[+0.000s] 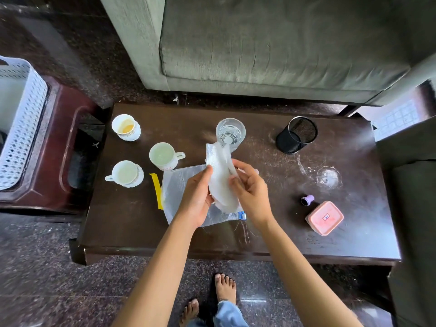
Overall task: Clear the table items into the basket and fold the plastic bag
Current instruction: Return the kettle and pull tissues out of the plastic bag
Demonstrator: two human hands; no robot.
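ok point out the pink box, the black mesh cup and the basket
pink box point(325, 217): head view, middle of its lid
black mesh cup point(296, 135): head view, its mesh wall
basket point(26, 119): head view, its perforated side wall

- Clear plastic bag point(186, 185), flat at frame centre, blue zip end lower right.
- Three white cups point(126, 127) point(162, 156) point(126, 173), centre left.
- White perforated basket point(26, 128), far left.

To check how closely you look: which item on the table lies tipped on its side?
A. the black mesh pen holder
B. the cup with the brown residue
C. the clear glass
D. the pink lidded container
A: the black mesh pen holder lies on its side with its open mouth facing sideways, while the others stand upright.
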